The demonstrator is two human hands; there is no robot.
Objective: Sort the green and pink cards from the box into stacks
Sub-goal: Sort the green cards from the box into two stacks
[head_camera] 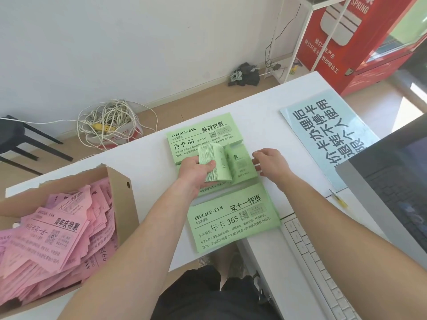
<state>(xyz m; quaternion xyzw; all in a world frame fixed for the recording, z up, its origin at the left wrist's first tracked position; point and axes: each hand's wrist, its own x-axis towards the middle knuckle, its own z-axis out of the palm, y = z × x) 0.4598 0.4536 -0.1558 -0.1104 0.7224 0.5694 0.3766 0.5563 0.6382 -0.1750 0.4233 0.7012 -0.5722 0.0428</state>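
left hand (pixel 196 168) gripping, right hand (pixel 271 161) open — fingers (pixel 258 161) splayed

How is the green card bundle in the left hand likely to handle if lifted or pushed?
The green card bundle probably flexes: its cards bow over in the left hand. No band shows and its edges look fanned, so it would likely splay if the grip loosened. Thick, so probably hefty.

middle green stack (pixel 246 173) half hidden by bundle (pixel 208 153), box (pixel 124 204) cropped left
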